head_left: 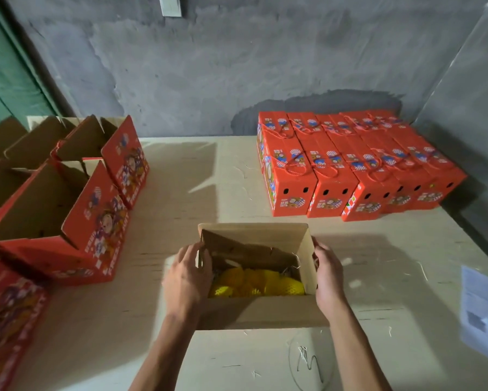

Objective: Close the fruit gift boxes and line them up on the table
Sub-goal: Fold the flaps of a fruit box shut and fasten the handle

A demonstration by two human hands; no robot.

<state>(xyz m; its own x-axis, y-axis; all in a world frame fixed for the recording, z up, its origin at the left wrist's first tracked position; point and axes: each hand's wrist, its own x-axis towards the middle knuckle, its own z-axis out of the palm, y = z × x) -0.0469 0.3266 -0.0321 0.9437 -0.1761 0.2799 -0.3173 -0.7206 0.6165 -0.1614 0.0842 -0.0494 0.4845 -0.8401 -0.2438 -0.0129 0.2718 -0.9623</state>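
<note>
An open fruit gift box (262, 310) stands on the table (197, 176) right in front of me, its brown inner flaps up. Yellow net-wrapped fruit (259, 283) lies inside on shredded paper. My left hand (188, 277) holds the box's left side flap, fingers over its edge. My right hand (329, 275) lies against the right flap from outside, fingertips at its top edge. Closed red gift boxes (350, 165) with rope handles stand in tidy rows at the back right.
Several open red boxes (68, 193) stand at the left, with another red box (8, 314) at the near left edge. A white paper sheet (482, 311) lies at the right edge. A grey wall closes the back. Loose straw bits dot the tabletop.
</note>
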